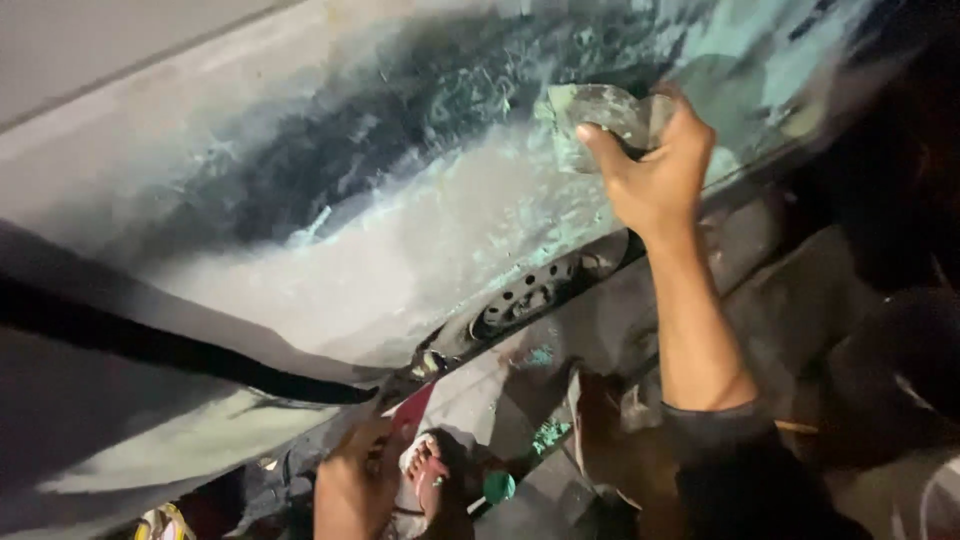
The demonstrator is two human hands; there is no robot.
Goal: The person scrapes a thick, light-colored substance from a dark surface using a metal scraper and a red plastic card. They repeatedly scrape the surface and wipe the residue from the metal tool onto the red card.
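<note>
Right hand (655, 165): raised, fingers curled and clamped over a folded grey-green abrasive pad (600, 120), which is pressed flat against the grey, scuffed car body panel (380, 220), the grip apparently suited to bearing down on the pad. Pad position: upper right of the panel, at the edge of a dark, swirled patch flecked with pale turquoise residue. Left hand (350, 490): low in view, fingers bent against the panel's lower edge beside a black trim strip (180, 350), seemingly as a brace; whether it grips anything cannot be told. Adjacent: a wheel with a perforated silver cover (530, 290) under the arch; a foot in a red-strapped sandal (425, 475) on the ground. Open room: broad panel area lies free to the left of the pad; the arch edge bounds it below.
</note>
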